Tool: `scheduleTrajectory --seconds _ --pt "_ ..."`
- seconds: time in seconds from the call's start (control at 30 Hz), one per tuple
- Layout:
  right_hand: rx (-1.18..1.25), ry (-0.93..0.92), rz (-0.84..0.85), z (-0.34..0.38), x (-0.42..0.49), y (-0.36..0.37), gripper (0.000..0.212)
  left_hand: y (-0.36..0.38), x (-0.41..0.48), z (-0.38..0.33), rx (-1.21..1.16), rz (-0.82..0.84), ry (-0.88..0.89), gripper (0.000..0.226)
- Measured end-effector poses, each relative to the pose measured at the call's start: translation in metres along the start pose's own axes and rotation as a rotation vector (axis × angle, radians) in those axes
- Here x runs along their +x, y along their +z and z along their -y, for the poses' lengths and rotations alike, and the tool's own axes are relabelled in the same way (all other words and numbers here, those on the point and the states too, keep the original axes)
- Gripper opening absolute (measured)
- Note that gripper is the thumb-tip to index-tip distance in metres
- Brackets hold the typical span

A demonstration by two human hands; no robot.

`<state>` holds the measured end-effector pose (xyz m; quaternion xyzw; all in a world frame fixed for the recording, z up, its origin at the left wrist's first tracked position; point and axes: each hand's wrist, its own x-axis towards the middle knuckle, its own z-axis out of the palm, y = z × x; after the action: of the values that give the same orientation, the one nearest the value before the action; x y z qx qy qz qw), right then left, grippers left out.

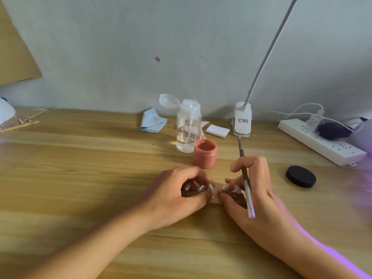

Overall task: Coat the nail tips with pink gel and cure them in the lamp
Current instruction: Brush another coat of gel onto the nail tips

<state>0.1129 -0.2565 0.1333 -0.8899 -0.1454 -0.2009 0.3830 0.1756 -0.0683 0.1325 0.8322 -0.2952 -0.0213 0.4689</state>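
Observation:
An open jar of pink gel stands on the wooden table, just beyond my hands. My left hand is curled with its fingertips pinching a small clear nail tip at the centre. My right hand also touches that tip with thumb and forefinger, while a thin brush rests between its fingers, the handle pointing away from me toward the lamp clip. The brush head is hidden near my palm. The jar's black lid lies to the right.
A clear pump bottle with its cap flipped open stands behind the jar. A blue cloth, white pads, a clip lamp base and a white power strip line the back. Purple light glows at the right edge.

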Motion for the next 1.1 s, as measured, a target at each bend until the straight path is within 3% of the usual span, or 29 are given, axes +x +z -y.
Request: scheduleTrajectory --seconds 0.4,0.8,0.97,1.1 --pt "0.092 0.135 -0.002 -0.001 0.002 -0.004 0.055 0.001 -0.002 -0.002 0.174 -0.018 0.065 0.021" --pt "0.016 0.051 0.016 0.001 0.001 -0.005 0.053 0.003 -0.003 0.0 0.184 -0.019 0.088 0.027" --pt "0.049 0.098 0.029 0.001 0.001 -0.005 0.056 0.002 -0.001 -0.004 0.224 -0.01 0.072 0.028" --pt "-0.012 0.079 -0.048 -0.002 -0.004 -0.004 0.054 0.009 0.002 -0.011 0.237 -0.087 0.036 0.032"
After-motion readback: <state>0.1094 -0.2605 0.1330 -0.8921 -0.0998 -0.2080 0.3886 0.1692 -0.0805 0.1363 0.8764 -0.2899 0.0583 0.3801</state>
